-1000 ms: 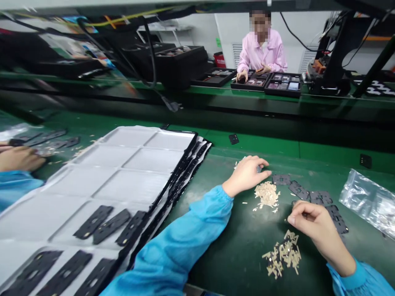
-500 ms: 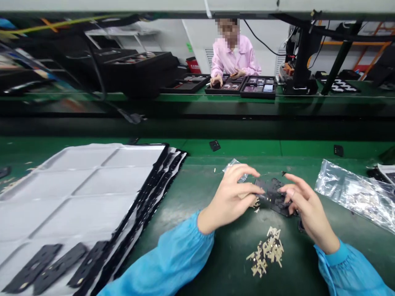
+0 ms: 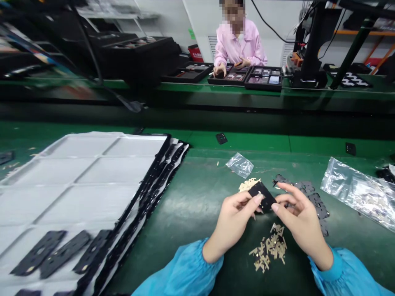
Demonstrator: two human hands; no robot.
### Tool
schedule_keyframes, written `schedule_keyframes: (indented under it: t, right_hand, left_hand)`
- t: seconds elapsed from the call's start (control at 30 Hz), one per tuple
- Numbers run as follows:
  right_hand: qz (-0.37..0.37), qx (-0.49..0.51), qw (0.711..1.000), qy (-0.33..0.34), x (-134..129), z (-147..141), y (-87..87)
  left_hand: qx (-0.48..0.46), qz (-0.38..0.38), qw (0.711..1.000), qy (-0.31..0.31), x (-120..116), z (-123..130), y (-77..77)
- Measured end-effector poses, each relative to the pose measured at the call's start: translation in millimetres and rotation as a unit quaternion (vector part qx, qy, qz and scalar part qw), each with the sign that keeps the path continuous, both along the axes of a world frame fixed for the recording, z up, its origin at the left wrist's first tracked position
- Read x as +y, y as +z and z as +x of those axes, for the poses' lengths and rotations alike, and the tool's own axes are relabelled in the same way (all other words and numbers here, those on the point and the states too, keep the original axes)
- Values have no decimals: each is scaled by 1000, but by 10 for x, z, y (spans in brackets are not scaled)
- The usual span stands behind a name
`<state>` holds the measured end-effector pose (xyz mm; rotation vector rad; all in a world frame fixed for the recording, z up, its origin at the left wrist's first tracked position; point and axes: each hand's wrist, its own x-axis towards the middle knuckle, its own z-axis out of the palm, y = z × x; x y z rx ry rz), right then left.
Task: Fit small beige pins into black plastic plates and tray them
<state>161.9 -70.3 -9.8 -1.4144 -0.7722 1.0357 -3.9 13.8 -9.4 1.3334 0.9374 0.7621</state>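
A small flat black plate (image 3: 267, 200) is tilted up between my two hands above the green bench. My left hand (image 3: 230, 222) pinches it, thumb on the face and fingers behind. With its thumb at the plate's right corner, my right hand (image 3: 304, 222) is closed on that edge; its index finger stretches out, a tiny black piece (image 3: 275, 182) at the tip. Beneath the hands lies a loose pile of small pale gold strips (image 3: 268, 248). A second strip pile (image 3: 247, 185) shows behind the plate. More black plates (image 3: 319, 205) lie behind my right hand, partly covered.
White compartment trays (image 3: 120, 197) are stacked at left, with several long black parts (image 3: 61, 255) on top. A small clear bag (image 3: 240, 165) lies behind the hands, a larger filled bag (image 3: 358, 193) at right. Across the bench, a person in pink (image 3: 240, 45) handles black trays (image 3: 228, 80).
My hands came together and lifted one black plate from the group on the bench. My left hand now pinches it. The view has tipped slightly downward.
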Motion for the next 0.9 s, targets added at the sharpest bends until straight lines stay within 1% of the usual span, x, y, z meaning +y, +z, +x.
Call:
schedule_keyframes:
  t: [0.07,0.13,0.27,0.43,0.6,0.7,0.9]
  right_hand:
    - [6,-66,997,-34,-5,34,17]
    - [-6,-110,993,-47,-2,61,41]
    - [-40,-135,990,-32,15,50,89]
    - [-39,-157,986,-31,21,-4,122]
    - [-57,-182,981,-21,-2,-11,98]
    - [-49,-222,974,-18,-17,-17,81]
    - [-30,-278,960,-13,-23,-44,92]
  left_hand:
    - [0,-14,1000,12,28,-1,4]
    - [0,-22,1000,21,52,-19,-1]
    - [-3,-11,1000,24,36,-47,-16]
    - [7,1,1000,11,-37,-30,4]
    - [38,57,998,6,-82,-27,40]
    - [62,94,994,12,-102,-30,41]
    - [89,134,987,18,-138,-31,40]
